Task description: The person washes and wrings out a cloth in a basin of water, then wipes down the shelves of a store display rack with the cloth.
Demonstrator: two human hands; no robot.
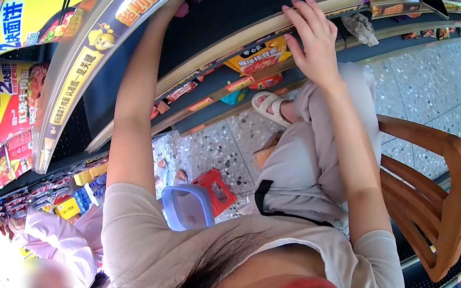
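Note:
My left arm reaches in behind the curved shelf front, and only part of my left hand (pixel 173 5) shows at the dark shelf. Its fingers are hidden by the shelf's printed strip (pixel 101 38). A small pink and purple thing (pixel 184 7) is beside it; whether I hold it cannot be seen. My right hand (pixel 314 38) is at the pale front edge of the dark shelf (pixel 228 14), fingers stretched out and holding nothing. Close to its right lies a crumpled grey cloth (pixel 360 28). Below it, a yellow and red food packet (pixel 261 56) sits on a lower shelf.
Yellow and red noodle packs (pixel 34 17) fill the left shelves. A wooden chair (pixel 448 201) stands at my right. On the speckled floor are a blue-rimmed bin (pixel 188 207) and a red plastic stool (pixel 216 191). Another person in a pale pink top (pixel 62 241) is at lower left.

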